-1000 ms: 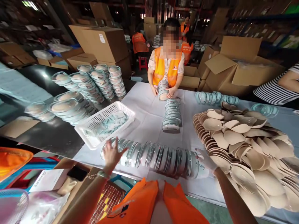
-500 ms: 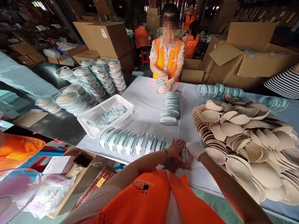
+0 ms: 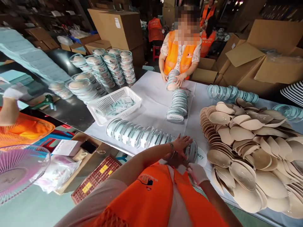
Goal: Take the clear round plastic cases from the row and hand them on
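One row of clear lids (image 3: 146, 136) on edge — long axis left-right, left hand (image 3: 181, 144) atop

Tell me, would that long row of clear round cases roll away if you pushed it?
Probably. The row of clear round cases lies on edge on the white sheet, so loose ones could roll or topple. They look like thin, light, slick plastic. The left hand rests on the row's end, likely steadying it.

A long row of clear round lidded cases (image 3: 142, 136) lies on its side along my edge of the white table, cases packed face to face, slanting from the basket toward me.
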Action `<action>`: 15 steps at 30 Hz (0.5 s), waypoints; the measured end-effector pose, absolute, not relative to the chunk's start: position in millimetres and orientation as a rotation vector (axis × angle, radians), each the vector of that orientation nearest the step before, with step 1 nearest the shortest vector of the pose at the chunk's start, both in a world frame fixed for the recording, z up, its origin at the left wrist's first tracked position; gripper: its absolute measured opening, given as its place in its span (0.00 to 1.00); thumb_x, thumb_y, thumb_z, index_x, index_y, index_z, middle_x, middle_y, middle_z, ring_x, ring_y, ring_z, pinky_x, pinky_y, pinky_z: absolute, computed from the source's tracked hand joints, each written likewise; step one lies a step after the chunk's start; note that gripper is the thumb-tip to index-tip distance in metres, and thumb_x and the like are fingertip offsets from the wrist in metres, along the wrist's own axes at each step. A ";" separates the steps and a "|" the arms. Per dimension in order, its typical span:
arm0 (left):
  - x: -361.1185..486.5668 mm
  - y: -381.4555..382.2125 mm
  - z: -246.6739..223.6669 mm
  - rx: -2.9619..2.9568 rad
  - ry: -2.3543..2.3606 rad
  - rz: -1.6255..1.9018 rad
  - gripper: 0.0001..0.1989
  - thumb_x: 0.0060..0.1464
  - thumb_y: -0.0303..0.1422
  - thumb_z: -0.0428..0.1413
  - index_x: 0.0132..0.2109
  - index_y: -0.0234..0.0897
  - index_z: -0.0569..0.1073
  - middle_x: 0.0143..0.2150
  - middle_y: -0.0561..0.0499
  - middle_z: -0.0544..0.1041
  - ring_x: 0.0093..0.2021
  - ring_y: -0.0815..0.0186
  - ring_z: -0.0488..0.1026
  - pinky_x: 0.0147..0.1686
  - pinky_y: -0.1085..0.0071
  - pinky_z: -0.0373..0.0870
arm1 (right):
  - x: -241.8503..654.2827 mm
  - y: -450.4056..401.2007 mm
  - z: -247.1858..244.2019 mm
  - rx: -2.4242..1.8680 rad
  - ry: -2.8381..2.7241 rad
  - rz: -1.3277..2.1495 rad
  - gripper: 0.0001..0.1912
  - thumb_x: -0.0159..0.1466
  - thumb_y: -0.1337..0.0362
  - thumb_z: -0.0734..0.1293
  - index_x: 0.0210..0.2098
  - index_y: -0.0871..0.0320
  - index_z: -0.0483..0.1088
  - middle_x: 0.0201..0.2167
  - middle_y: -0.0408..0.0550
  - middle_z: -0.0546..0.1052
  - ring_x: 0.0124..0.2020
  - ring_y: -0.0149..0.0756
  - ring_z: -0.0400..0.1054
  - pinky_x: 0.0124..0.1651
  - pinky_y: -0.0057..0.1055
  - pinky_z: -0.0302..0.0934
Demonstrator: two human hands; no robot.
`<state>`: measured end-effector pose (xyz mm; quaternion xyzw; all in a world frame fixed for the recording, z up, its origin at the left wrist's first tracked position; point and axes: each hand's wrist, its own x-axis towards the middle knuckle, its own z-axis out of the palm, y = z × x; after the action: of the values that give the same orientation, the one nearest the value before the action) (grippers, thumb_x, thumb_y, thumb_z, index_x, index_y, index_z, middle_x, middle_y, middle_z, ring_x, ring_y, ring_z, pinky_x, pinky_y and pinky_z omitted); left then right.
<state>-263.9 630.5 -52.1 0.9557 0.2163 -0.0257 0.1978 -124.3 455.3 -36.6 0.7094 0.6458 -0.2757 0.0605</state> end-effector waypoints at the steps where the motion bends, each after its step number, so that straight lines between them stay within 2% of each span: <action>1: -270.3 634.2 -46.7 2.659 0.637 -0.055 0.59 0.51 0.57 0.59 0.76 0.30 0.40 0.77 0.30 0.42 0.75 0.36 0.42 0.68 0.36 0.41 | -115.6 462.9 -26.7 2.126 1.974 -0.831 0.12 0.64 0.68 0.64 0.23 0.55 0.69 0.27 0.50 0.77 0.33 0.42 0.73 0.34 0.35 0.59; 3: -286.4 640.3 -36.6 2.626 0.735 -0.020 0.63 0.50 0.58 0.59 0.76 0.31 0.34 0.77 0.28 0.37 0.76 0.36 0.37 0.67 0.32 0.36 | -98.7 491.6 -3.1 2.114 2.037 -0.794 0.14 0.66 0.65 0.61 0.26 0.54 0.72 0.29 0.51 0.79 0.36 0.45 0.74 0.36 0.36 0.60; 5: -301.7 642.0 -31.2 2.615 0.771 -0.008 0.64 0.49 0.58 0.60 0.76 0.30 0.34 0.77 0.29 0.38 0.76 0.37 0.35 0.67 0.31 0.34 | -90.0 535.9 17.9 2.121 2.140 -0.725 0.16 0.69 0.64 0.57 0.37 0.54 0.76 0.41 0.53 0.80 0.46 0.46 0.73 0.45 0.37 0.62; 7: -310.7 638.7 -33.2 2.636 0.730 -0.035 0.63 0.49 0.57 0.61 0.76 0.30 0.37 0.77 0.29 0.40 0.76 0.38 0.37 0.68 0.33 0.35 | -94.2 585.6 31.1 2.067 2.247 -0.716 0.11 0.68 0.65 0.61 0.43 0.56 0.76 0.49 0.52 0.78 0.53 0.42 0.71 0.53 0.34 0.63; 9: -312.3 633.3 -41.5 2.650 0.706 -0.069 0.62 0.47 0.56 0.63 0.76 0.31 0.40 0.77 0.30 0.42 0.76 0.39 0.42 0.69 0.35 0.39 | -108.0 627.7 36.9 2.036 2.294 -0.704 0.12 0.68 0.59 0.66 0.45 0.60 0.75 0.48 0.49 0.78 0.49 0.41 0.72 0.52 0.36 0.66; 11: -309.4 629.9 -52.2 2.647 0.734 -0.076 0.61 0.47 0.54 0.64 0.76 0.32 0.43 0.77 0.31 0.45 0.75 0.40 0.46 0.69 0.36 0.43 | -124.0 653.3 37.8 2.029 2.306 -0.674 0.18 0.68 0.52 0.67 0.46 0.62 0.74 0.46 0.46 0.77 0.45 0.41 0.73 0.48 0.38 0.70; 15: -304.1 631.8 -64.6 2.653 0.765 -0.097 0.61 0.46 0.51 0.65 0.75 0.29 0.44 0.77 0.31 0.47 0.75 0.42 0.47 0.69 0.41 0.47 | -142.6 656.1 29.6 2.033 2.298 -0.598 0.19 0.70 0.52 0.66 0.51 0.61 0.73 0.49 0.47 0.75 0.46 0.41 0.73 0.49 0.40 0.72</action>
<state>-304.1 631.8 -64.6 0.9430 0.2721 -0.0345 0.1882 -142.6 656.1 29.6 0.6504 0.7351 -0.1912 0.0077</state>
